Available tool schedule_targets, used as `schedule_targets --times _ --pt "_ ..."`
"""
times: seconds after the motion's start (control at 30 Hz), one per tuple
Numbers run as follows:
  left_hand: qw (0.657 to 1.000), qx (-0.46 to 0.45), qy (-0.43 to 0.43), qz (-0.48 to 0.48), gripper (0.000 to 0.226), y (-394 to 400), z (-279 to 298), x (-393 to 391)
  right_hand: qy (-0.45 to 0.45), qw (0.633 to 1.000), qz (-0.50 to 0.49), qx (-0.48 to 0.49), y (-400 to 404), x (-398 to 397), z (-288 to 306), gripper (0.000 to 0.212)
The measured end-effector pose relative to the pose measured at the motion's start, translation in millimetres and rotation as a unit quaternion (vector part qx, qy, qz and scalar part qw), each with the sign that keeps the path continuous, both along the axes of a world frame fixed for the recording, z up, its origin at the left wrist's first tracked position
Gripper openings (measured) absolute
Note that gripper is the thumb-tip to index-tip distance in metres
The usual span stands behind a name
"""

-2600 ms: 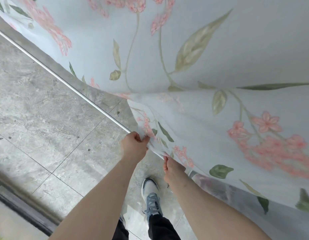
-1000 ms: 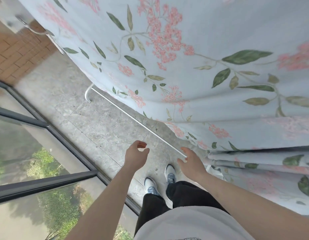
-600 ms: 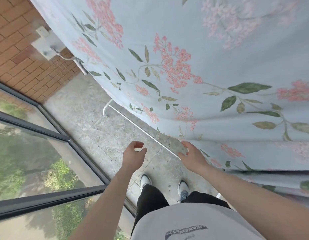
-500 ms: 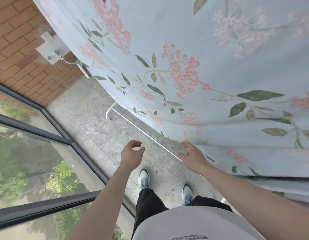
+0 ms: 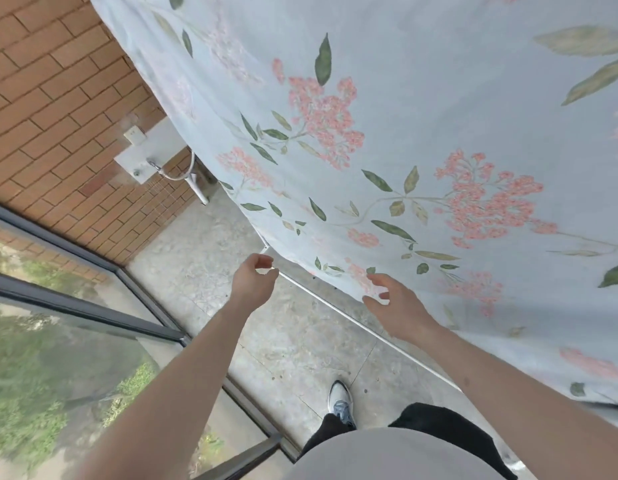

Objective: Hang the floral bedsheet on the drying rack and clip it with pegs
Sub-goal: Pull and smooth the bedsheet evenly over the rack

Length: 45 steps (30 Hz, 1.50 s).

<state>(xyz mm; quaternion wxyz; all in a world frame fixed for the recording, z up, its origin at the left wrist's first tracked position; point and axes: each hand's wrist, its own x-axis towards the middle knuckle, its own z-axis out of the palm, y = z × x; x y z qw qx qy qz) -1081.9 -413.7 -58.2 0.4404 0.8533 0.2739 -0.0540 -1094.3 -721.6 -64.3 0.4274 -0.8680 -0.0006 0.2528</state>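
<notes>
Presently, head view, sole view on file.

Item 1: floral bedsheet. Pale blue cloth with pink blossom clusters and green leaves. Fills the upper right of the view, draped downward from above, its lower hem running diagonally just beyond both hands. Whatever bar carries it at the top lies out of frame.

Item 2: drying rack rail. Thin white tube low over the floor, running diagonally between the hands and passing under the hem. Its far end is hidden behind the left hand and the cloth.

Item 3: left hand. Grip loosely curled, thumb and forefinger apart, nothing held. It hovers in front of the rail; contact cannot be told.

Item 4: right hand. Grip spread, fingers relaxed, reaching toward the hem. Fingertips close to the cloth; contact cannot be told.

Item 5: pegs. None in view, on the sheet or in either hand.

Item 6: surroundings. Brick wall with a white bracket, dark-framed glass panel, one shoe.

Progress, as judged: hanging appears largely done, since the sheet falls freely with neither hand gripping it. Remaining: probably some straightening of the hem, then the whole of the pegging.
</notes>
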Motion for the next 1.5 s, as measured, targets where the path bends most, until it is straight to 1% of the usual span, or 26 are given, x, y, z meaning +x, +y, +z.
schedule_targets --times 0.1,0.27,0.5,0.6,0.7,0.83,0.93,1.03,1.1,1.2,1.27,1.37,1.5 --pt "0.999 0.027 -0.023 -0.001 0.021 36.1 27.1 22.2 -0.039 0.999 0.027 0.010 31.6 16.1 26.9 0.049" --pt "0.995 0.076 -0.062 -0.037 0.027 72.5 71.6 50.8 -0.108 0.992 0.063 0.023 66.3 49.7 78.4 0.047" --pt "0.981 0.139 -0.128 -0.047 0.028 114.4 139.4 86.5 -0.205 0.970 0.125 0.019 97.7 94.2 148.8 0.046" --pt "0.977 0.138 -0.158 -0.031 0.030 143.9 177.0 113.2 -0.244 0.961 0.130 0.018 117.4 109.8 180.9 0.048" --pt "0.968 0.175 -0.175 -0.034 0.035 171.7 211.7 145.4 -0.281 0.949 0.141 0.017 141.8 124.1 207.6 0.047" --pt "0.963 0.189 -0.192 -0.020 0.041 210.9 262.3 197.7 -0.314 0.942 0.117 0.036 173.5 147.5 238.2 0.045" --pt "0.952 0.210 -0.224 -0.019 0.053 234.0 292.6 231.5 -0.324 0.940 0.095 0.042 186.8 157.2 240.4 0.043" --pt "0.941 0.234 -0.244 -0.017 0.065 253.2 313.7 265.0 -0.310 0.947 0.083 0.021 188.3 158.0 222.6 0.042" --pt "0.938 0.230 -0.261 -0.002 0.068 264.1 329.0 288.8 -0.310 0.948 0.069 0.002 188.9 162.2 217.3 0.042" --pt "0.937 0.224 -0.266 0.026 0.070 269.9 352.0 314.4 -0.329 0.943 0.048 -0.010 195.0 174.0 227.9 0.042" --pt "0.929 0.260 -0.264 0.009 0.069 271.7 360.4 325.2 -0.338 0.940 0.039 -0.002 201.6 182.0 240.0 0.042" --pt "0.916 0.305 -0.259 -0.017 0.060 273.9 370.7 336.1 -0.359 0.933 0.028 0.009 210.6 193.0 261.3 0.043" --pt "0.913 0.298 -0.277 0.000 0.052 272.4 383.6 340.7 -0.382 0.924 0.020 0.020 215.6 200.4 281.1 0.044"
